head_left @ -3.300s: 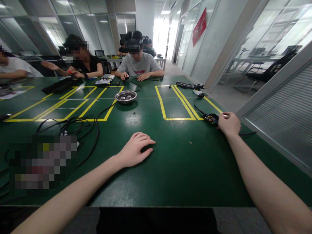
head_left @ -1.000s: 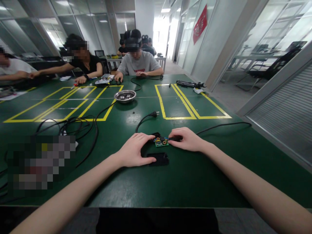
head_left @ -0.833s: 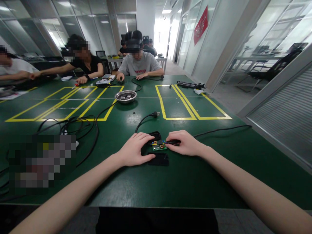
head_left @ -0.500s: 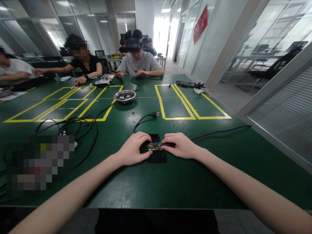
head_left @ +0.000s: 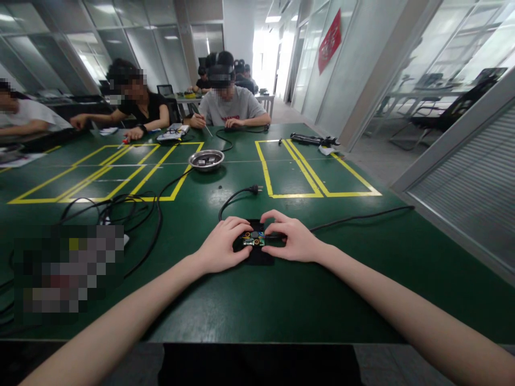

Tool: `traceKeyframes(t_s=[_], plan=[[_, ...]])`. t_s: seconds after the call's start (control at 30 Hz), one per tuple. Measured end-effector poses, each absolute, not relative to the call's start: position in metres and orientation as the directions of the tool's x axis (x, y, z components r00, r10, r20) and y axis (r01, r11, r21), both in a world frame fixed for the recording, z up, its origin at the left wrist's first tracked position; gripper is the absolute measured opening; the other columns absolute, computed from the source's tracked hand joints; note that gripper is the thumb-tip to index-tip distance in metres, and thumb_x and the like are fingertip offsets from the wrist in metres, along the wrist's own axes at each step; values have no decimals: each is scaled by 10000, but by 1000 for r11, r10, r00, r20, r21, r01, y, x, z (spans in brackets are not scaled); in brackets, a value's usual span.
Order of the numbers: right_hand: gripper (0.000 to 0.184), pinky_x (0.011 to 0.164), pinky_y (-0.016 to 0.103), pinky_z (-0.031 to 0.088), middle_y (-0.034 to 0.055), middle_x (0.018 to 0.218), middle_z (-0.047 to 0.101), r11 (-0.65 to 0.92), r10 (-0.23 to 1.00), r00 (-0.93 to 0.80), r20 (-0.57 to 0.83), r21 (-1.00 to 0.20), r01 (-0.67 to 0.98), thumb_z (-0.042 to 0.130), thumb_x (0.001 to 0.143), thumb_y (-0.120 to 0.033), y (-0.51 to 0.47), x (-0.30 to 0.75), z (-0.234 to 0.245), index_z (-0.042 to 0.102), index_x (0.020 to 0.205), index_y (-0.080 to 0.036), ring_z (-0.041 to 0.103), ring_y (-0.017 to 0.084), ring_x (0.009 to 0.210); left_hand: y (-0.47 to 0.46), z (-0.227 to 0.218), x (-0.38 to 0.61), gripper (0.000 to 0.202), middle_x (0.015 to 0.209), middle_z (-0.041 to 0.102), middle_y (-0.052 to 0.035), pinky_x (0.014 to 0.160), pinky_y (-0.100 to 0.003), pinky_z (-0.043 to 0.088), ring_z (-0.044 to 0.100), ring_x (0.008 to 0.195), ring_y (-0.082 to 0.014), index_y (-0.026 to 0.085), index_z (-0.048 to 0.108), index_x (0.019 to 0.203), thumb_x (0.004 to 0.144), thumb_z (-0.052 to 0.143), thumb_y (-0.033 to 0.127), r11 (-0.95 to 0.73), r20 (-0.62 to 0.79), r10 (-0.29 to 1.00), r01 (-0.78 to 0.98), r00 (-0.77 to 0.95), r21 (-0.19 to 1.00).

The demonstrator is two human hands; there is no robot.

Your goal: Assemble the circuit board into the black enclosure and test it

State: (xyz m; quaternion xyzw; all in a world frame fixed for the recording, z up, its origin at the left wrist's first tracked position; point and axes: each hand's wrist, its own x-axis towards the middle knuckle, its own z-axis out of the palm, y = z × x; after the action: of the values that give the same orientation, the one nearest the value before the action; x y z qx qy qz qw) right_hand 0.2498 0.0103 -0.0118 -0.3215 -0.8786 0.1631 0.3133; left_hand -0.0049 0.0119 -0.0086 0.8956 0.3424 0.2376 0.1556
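A small green circuit board (head_left: 255,239) with copper coils and a glassy or shiny metal cylinder lies over an opened black plastic case (head_left: 259,258) on the table. My left hand (head_left: 223,244) grips the board's left end between thumb and fingers. At the right end, my right hand (head_left: 295,238) curves round the board, its thumb at the near edge and its index finger stretched over the far part of the case. A black cable (head_left: 274,236) enters the board's right side under this hand. Beyond my left hand, a black power cord ends in a plug (head_left: 255,189).
The green table (head_left: 209,311) carries yellow tape outlines. A metal bowl (head_left: 206,161) with small metal parts stands ahead. Coiled black cables (head_left: 132,201) and a blurred-out object (head_left: 72,268) lie left. A black folded stand (head_left: 314,139) sits far right. Co-workers (head_left: 231,104) sit opposite.
My right hand has let go of its pinch on the cable; its index finger has lifted and spread forward, and its thumb has shifted left to the board's edge. My left hand stays nearly still.
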Motion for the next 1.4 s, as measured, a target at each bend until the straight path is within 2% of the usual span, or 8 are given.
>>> traceKeyframes(t_s=[0.13, 0.27, 0.43, 0.57, 0.67, 0.8, 1.2, 1.4], plan=[[120, 842, 339, 583, 77, 1161, 714, 728, 672, -614, 415, -525, 441, 722, 895, -305, 13, 249, -12, 697, 837, -203, 734, 210, 969, 11, -9, -6, 417, 1316, 671, -117, 1085, -508, 489, 595, 1261, -308, 213, 620, 1274, 864, 682, 260, -716, 321, 687, 534, 652, 449], [140, 847, 350, 591, 75, 1146, 738, 704, 706, -577, 410, -490, 513, 672, 932, -314, 16, 248, -15, 724, 852, -210, 747, 214, 953, 11, -8, -6, 431, 1303, 647, -127, 1101, -499, 480, 573, 1259, -307, 200, 599, 1246, 834, 712, 256, -723, 351, 679, 502, 645, 475], [137, 904, 375, 593, 87, 1202, 738, 738, 674, -605, 424, -429, 521, 699, 896, -321, 21, 252, -17, 751, 954, -208, 751, 245, 1031, 11, -4, -8, 272, 1191, 634, -109, 1036, -460, 513, 565, 1168, -285, 207, 596, 1106, 860, 688, 278, -703, 382, 702, 500, 601, 506], [185, 913, 374, 593, 88, 1214, 731, 748, 662, -622, 418, -419, 515, 719, 886, -370, 22, 254, -15, 754, 979, -214, 748, 246, 1042, 16, -4, -10, 80, 1056, 643, -74, 957, -414, 530, 592, 1055, -247, 210, 602, 1004, 944, 570, 251, -687, 366, 715, 500, 595, 527], [256, 909, 373, 592, 90, 1223, 712, 743, 667, -622, 409, -427, 516, 763, 853, -430, 20, 253, -14, 755, 996, -218, 742, 247, 1036, 20, -5, -13, 62, 1042, 641, -66, 944, -394, 530, 613, 1038, -233, 208, 624, 966, 931, 574, 221, -692, 369, 709, 492, 600, 529], [364, 868, 385, 600, 98, 1274, 662, 714, 699, -606, 379, -418, 562, 815, 789, -486, 16, 252, -13, 754, 1023, -213, 738, 241, 974, 25, -7, -17, 102, 1046, 665, -65, 926, -371, 545, 646, 1017, -219, 204, 664, 1013, 925, 612, 217, -696, 352, 699, 479, 623, 535], [457, 926, 401, 593, 88, 1293, 657, 668, 743, -585, 327, -431, 607, 816, 765, -507, 18, 252, -12, 768, 1121, -223, 735, 247, 985, 29, -12, -17, 172, 1040, 708, -74, 898, -376, 557, 662, 994, -224, 199, 741, 1061, 1006, 584, 244, -723, 358, 690, 569, 629, 392], [515, 946, 433, 591, 117, 1368, 635, 676, 737, -563, 374, -415, 609, 820, 761, -527, 19, 254, -12, 734, 1155, -208, 732, 285, 1063, 30, -12, -16, 196, 1016, 706, -81, 869, -370, 564, 665, 974, -227, 199, 757, 1089, 1009, 584, 244, -715, 356, 699, 595, 620, 368]])
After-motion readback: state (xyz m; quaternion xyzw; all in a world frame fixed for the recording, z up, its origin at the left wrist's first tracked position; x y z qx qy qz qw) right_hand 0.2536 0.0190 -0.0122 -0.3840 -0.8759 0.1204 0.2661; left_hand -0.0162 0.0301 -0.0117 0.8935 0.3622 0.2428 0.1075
